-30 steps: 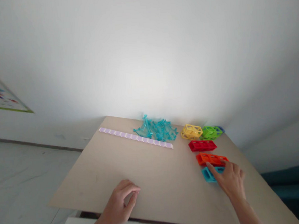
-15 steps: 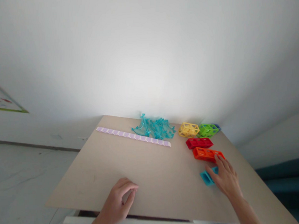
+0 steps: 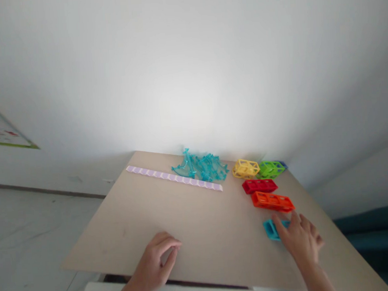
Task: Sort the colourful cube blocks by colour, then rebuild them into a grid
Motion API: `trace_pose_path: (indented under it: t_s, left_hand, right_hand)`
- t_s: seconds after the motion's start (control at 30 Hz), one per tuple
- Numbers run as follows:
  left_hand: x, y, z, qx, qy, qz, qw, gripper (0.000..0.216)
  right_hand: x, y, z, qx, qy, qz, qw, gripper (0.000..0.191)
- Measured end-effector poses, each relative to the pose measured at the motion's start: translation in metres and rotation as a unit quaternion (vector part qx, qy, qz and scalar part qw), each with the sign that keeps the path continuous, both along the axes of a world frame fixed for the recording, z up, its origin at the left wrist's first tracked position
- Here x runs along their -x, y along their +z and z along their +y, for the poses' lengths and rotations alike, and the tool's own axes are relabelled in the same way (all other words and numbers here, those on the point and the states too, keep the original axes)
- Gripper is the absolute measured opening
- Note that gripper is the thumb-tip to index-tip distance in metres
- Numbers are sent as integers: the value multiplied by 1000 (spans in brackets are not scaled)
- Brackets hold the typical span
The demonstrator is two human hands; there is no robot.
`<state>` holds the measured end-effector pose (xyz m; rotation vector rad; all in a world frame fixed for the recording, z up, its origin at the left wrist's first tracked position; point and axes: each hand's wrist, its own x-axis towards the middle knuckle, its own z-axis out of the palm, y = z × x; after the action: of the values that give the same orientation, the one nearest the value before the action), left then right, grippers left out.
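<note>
My right hand (image 3: 300, 238) is at a hollow light-blue block (image 3: 271, 229), its thumb and forefinger around the block. The palm hides the block's right part. Just beyond lies an orange openwork block bar (image 3: 271, 201), with a red one (image 3: 259, 185) behind it. My left hand (image 3: 160, 258) rests at the table's front edge, thumb and fingertips pressed together, nothing visible between them.
Across the table (image 3: 172, 209) lies a long strip with lilac dots (image 3: 172, 177). Behind it is a pile of clear teal pieces (image 3: 202, 168). Yellow (image 3: 245, 169) and green (image 3: 270, 169) openwork blocks stand at the back right, against the wall (image 3: 189, 75).
My right hand has drawn off the orange bar, back and to the right, onto the light-blue block, which has shifted and turned slightly. My left hand has stayed put.
</note>
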<state>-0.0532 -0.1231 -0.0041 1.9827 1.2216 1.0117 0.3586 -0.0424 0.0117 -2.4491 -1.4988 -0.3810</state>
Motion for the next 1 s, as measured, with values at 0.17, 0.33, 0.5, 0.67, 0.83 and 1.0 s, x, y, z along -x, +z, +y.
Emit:
trace_pose_path:
  t_s: [0.17, 0.33, 0.5, 0.67, 0.83, 1.0]
  left_hand:
    - [-1, 1, 0, -5, 0, 5, 1000, 15]
    - [0, -1, 0, -7, 3, 10, 1000, 16]
    - [-1, 0, 0, -1, 6, 0, 1000, 16]
    - [-1, -1, 0, 0, 6, -2, 1000, 15]
    - [-1, -2, 0, -5, 4, -4, 1000, 15]
    - [-1, -5, 0, -1, 7, -10, 1000, 15]
  right_hand:
    - [4, 5, 11, 9, 4, -69, 998, 59]
    - [10, 13, 29, 94, 101, -63, 988, 53]
    - [0, 6, 31, 92, 136, -66, 984, 56]
    - [-14, -6, 25, 66, 180, -67, 979, 59]
    - [-26, -12, 32, 73, 193, -47, 977, 57]
    - [-4, 13, 31, -66, 224, -3, 972, 58]
